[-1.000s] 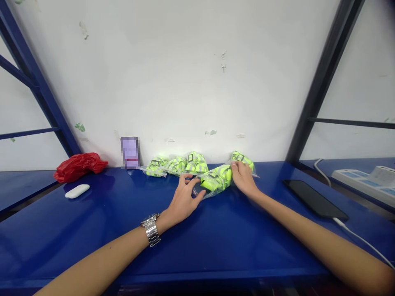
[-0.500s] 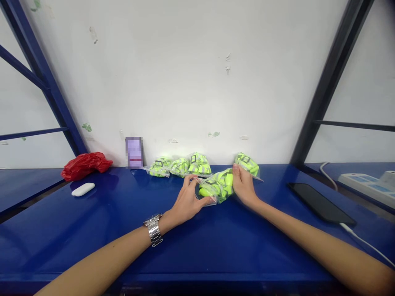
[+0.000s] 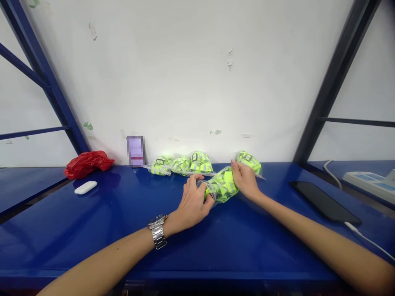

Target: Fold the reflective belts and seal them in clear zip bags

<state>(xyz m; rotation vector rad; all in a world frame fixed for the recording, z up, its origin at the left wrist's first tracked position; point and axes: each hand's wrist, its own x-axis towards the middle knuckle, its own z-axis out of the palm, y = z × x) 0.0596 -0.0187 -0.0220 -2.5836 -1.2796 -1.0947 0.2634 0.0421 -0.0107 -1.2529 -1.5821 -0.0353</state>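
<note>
A clear plastic bag of neon-yellow straps (image 3: 224, 186) lies on the blue shelf (image 3: 123, 230), held between both hands. My left hand (image 3: 193, 203), with a steel watch on its wrist, pinches the bag's left end. My right hand (image 3: 246, 180) grips the bag's right end, fingers closed over it. Behind them, against the white wall, several more bags of the same yellow straps (image 3: 182, 164) lie in a row, and one more such bag (image 3: 248, 160) sits just behind my right hand.
A crumpled red plastic bag (image 3: 88, 162) and a small white case (image 3: 85, 187) lie at the left. A black phone (image 3: 325, 202) on a white cable lies at the right, with a white power strip (image 3: 367, 181) beyond it. Dark frame posts stand at both sides.
My left hand has moved right along the bag and closed on its end. The bag has bunched shorter between the two hands. The right hand has hardly moved.
</note>
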